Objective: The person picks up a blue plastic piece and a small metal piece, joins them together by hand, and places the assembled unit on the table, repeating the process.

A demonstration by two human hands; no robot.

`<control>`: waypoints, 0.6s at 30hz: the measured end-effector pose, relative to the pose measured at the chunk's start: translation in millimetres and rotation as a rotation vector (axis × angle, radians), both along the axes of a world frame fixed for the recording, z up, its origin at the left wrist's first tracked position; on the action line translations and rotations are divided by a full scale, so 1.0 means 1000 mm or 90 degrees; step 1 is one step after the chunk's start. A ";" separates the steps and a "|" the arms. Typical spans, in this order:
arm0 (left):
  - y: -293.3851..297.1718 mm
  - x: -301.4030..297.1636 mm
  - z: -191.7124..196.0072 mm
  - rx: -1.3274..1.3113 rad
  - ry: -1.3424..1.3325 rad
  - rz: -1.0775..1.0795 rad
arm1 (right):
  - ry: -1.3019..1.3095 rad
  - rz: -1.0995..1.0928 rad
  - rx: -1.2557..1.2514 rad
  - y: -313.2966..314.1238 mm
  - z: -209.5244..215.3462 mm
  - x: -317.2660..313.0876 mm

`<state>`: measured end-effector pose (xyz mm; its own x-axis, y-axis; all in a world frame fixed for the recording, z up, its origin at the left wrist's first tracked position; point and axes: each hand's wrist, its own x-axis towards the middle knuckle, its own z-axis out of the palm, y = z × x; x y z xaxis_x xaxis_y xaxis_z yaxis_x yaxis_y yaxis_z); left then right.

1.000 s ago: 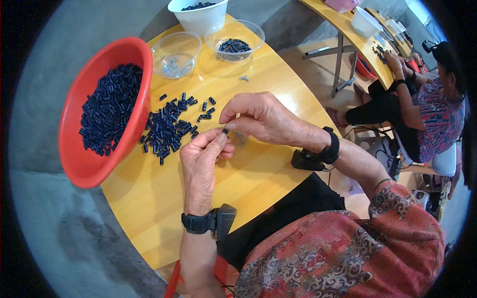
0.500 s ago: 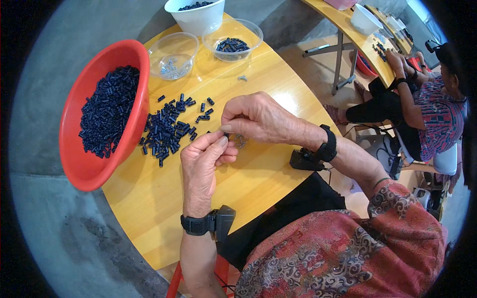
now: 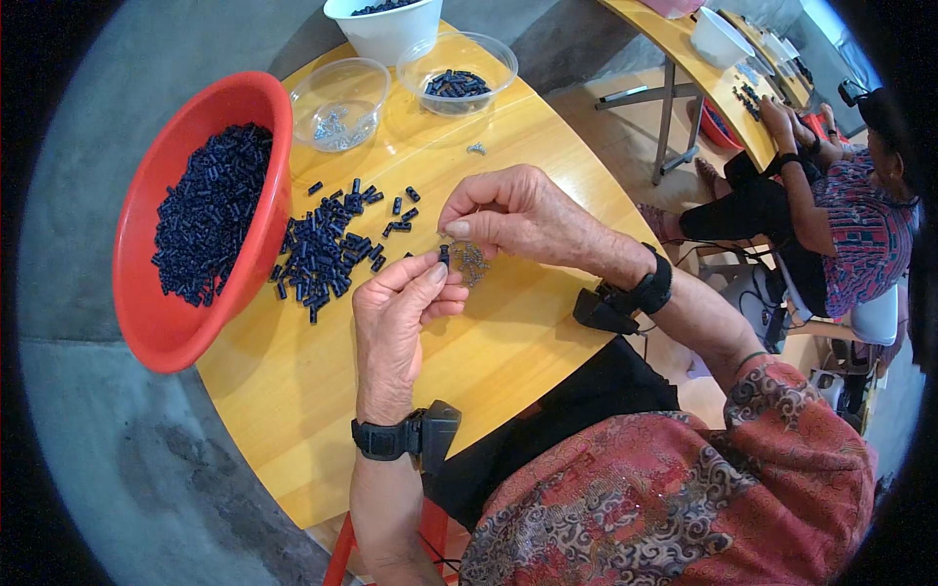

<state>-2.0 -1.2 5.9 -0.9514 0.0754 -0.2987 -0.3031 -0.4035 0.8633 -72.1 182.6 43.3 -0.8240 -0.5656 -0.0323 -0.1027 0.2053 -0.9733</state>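
From the head camera, I am seeing the left hand [image 3: 396, 313] pinching a small dark blue tube [image 3: 444, 255] between thumb and forefinger, held above the yellow table [image 3: 293, 410]. The right hand [image 3: 513, 210] is closing narrow on the same piece from above, fingertips meeting it; whether it is also gripping something tiny of its own I cannot tell.

My worry is the piece slipping out of so fine a pinch, I judge; it would be dropping into the loose pile of blue tubes [image 3: 322, 249] just beside and getting lost among them. A small cluster of metal bits [image 3: 473, 262] is lying right under the hands, and a brushing finger could be scattering them toward the table edge. The red basin [image 3: 161, 322] is hanging partly over the rim, so an elbow nudge could be tipping it, I think.

The contact point between the fingertips is too small to read. The clear bowls [image 3: 337, 103] are showing small contents I cannot make out, and the white tub [image 3: 386, 24] is being cut off at the top.
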 end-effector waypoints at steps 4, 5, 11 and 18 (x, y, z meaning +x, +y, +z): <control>0.000 -0.001 -0.001 -0.011 -0.007 -0.007 | 0.065 0.024 0.008 -0.004 -0.005 0.003; 0.000 -0.001 -0.001 -0.010 -0.006 -0.007 | 0.066 0.023 0.008 -0.005 -0.005 0.004; 0.002 -0.001 -0.001 -0.038 0.025 -0.014 | 0.122 -0.007 0.060 -0.007 0.000 0.008; 0.005 0.000 0.004 -0.125 0.058 -0.048 | 0.310 0.021 0.101 -0.004 -0.001 0.017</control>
